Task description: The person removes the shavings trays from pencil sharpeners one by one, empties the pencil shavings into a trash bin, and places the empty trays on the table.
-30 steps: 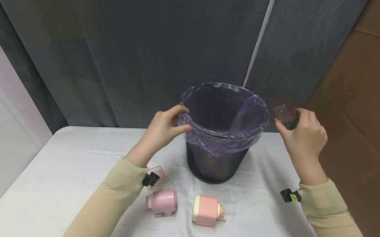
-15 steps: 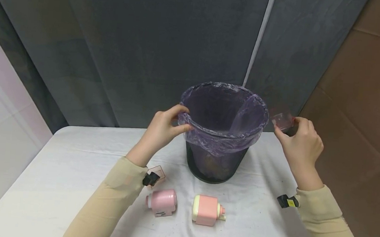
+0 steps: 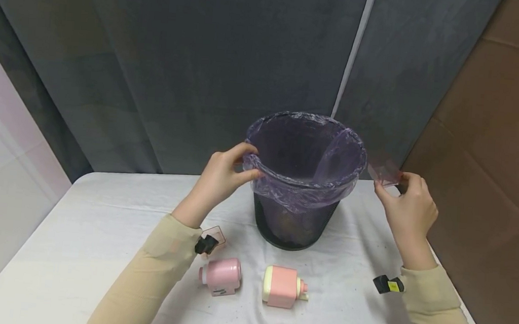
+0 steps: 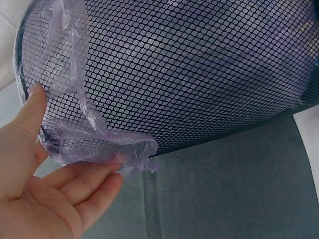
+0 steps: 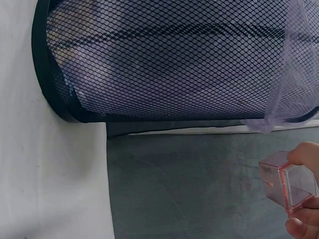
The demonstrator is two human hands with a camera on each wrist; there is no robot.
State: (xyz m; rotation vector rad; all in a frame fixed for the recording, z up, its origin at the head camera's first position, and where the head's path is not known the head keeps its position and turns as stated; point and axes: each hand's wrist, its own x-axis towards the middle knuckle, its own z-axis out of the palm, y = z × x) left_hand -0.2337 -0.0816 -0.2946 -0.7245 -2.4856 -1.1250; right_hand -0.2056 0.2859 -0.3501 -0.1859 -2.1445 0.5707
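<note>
A black mesh wastebasket (image 3: pixel 292 231) stands upright on the table, lined with a thin purple bag (image 3: pixel 300 198) folded over its rim. At the rim's left side my left hand (image 3: pixel 223 174) holds the basket's edge and liner; in the left wrist view my thumb (image 4: pixel 34 107) lies on the rim and other fingers reach under the bag's fold. My right hand (image 3: pixel 410 207) pinches a small clear box with reddish edges (image 5: pixel 275 174), held in the air to the right of the basket and apart from it. Whether anything is in the box is unclear.
Nearer me lie a pink bottle (image 3: pixel 223 276) and a peach-and-yellow pump bottle (image 3: pixel 282 287), both on their sides. Another clear box (image 3: pixel 218 234) is partly hidden behind my left wrist. A dark curtain (image 3: pixel 202 76) hangs behind; a brown panel (image 3: pixel 496 175) stands at right.
My right hand has come down and slightly left with the clear box, which now hangs lower beside the basket. My left hand has stayed on the rim.
</note>
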